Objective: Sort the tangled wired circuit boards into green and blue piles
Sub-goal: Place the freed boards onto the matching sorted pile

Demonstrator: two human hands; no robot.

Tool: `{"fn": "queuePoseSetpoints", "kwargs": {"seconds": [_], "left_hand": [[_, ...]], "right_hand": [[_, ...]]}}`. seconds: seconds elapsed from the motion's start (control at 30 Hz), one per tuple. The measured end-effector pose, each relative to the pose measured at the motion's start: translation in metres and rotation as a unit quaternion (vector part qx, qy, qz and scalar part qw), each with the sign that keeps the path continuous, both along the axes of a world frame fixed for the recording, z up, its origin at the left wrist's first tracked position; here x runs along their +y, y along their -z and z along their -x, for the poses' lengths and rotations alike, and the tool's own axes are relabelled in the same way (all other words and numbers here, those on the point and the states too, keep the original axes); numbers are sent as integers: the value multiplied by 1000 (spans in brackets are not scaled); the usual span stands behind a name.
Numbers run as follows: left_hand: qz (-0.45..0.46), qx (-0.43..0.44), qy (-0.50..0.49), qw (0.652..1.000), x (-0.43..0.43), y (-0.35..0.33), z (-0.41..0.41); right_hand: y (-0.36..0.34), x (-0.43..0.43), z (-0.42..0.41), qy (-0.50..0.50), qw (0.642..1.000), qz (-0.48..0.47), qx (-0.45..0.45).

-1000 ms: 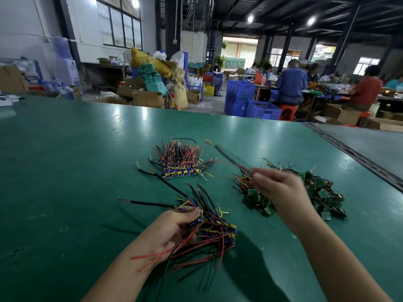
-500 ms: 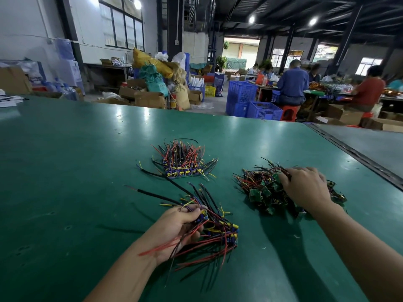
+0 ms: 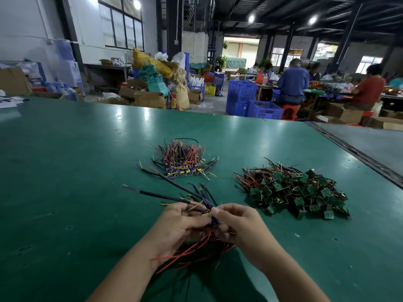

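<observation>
Where the two hands meet, the tangled bundle of red, black and yellow wires with blue boards lies low over the green tabletop, its wires running away and leftward. The left hand grips it, fingers curled; the right hand pinches a strand near its middle. The pile of blue wired boards lies straight beyond and the pile of green wired boards rightward, nearer the right hand; nothing intervenes.
</observation>
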State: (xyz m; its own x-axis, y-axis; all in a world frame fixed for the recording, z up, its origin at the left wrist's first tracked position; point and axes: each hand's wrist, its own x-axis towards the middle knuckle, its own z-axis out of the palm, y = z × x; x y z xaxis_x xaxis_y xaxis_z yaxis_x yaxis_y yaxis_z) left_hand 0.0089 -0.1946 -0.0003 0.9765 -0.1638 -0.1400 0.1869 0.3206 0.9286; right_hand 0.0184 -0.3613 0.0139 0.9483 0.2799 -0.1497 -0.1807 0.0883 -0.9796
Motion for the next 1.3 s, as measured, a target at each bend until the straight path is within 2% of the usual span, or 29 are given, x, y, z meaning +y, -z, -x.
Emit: {"fn": "queuePoseSetpoints", "kwargs": {"seconds": [0.03,0.1,0.17,0.2,0.23,0.3,0.4,0.53,0.63,0.83,1.0,1.13,1.3], "left_hand": [[-9,-8,0,1000,-2,0,1],[-12,-18,-21,1000,-4,-1,2],[16,-18,-36,999,-6,-4,3],[36,-20,-38,998,-6,-6,4],[50,-26,-38,998,-6,-8,3],[46,-41,-34,998,-4,-9,3],[26,-50,-19,998,-4,-10,5],[-51,-49,-18,997,-8,-8,9],[-60,-40,-28,997,-10,-6,9],[-27,-9,-28,999,-11,-5,6],[-35,4,-39,999,-11,-5,6],[-26,29,-2,999,-6,-5,6],[6,51,32,998,-3,-9,6]], "right_hand": [[0,-2,0,6,1000,16,-17],[-1,-5,1,34,986,114,-115],[-2,-12,1,70,940,236,-237],[-3,-16,1,68,929,244,-270],[-3,-16,3,53,934,216,-279],[-3,-14,7,10,957,145,-253],[-1,-9,11,-41,986,41,-158],[0,-11,9,-61,996,-1,-66],[3,-11,5,-76,996,-45,-16],[4,-14,2,-80,993,-84,20],[8,-11,1,-40,997,-59,39],[8,-11,2,-32,998,-44,35],[3,-13,5,-69,989,-112,66]]}}
